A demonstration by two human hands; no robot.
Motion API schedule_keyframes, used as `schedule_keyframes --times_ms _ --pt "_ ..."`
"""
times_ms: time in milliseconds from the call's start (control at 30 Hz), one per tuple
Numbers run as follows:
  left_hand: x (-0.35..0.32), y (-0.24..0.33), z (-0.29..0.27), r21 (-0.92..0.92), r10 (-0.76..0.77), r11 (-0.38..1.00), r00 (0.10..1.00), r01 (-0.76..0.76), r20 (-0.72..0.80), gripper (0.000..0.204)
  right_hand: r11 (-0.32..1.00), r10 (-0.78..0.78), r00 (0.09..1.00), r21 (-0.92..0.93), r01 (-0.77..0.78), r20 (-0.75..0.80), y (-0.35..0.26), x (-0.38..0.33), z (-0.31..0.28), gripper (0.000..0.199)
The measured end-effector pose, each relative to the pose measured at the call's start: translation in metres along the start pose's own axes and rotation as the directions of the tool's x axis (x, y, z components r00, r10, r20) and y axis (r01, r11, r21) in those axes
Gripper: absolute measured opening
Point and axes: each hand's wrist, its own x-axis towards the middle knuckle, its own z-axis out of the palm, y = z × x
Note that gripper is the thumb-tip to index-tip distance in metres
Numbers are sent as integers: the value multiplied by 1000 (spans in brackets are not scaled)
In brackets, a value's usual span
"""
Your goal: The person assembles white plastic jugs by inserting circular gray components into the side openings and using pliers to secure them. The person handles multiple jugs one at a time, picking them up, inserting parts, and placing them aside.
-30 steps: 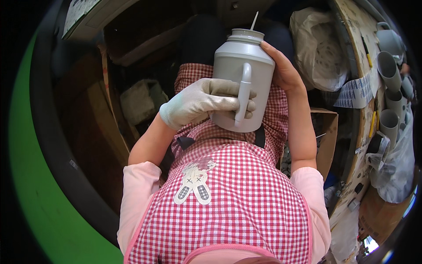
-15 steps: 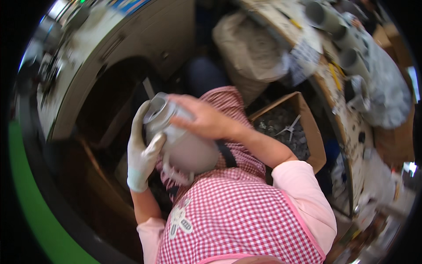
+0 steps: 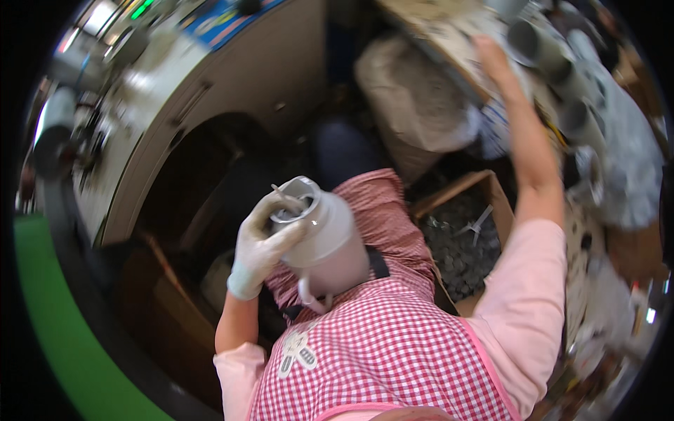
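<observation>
A pale grey pot-like jug with a wide neck and a loop handle lies tilted on my lap against the checked apron. My left hand, in a white glove, is closed on its neck, with fingers over the rim and the thumb along the outside. A thin pale piece sticks up at the mouth by the fingers; its kind is unclear. My right hand, bare and blurred, is stretched out over the workbench at the upper right. Its fingers are too smeared to read.
Beside my right leg stands a cardboard box of small grey pieces. Behind it is a large pale sack. Several grey cylindrical vessels and clear plastic wrap line the right bench. A white cabinet stands at left.
My right hand has left the jug and reached far to the upper right, over the bench. My left hand stays on the jug, its fingers now over the rim. The view has shifted slightly.
</observation>
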Motion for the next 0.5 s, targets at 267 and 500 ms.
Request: schedule_keyframes --times_ms 267,500 --pt "-78 55 -67 893 740 293 673 -341 14 37 -486 -206 824 676 -554 527 -200 -8 -109 28" --pt "-70 22 -81 794 587 361 781 -489 214 40 409 -757 648 716 565 -80 -437 -73 -209 24"
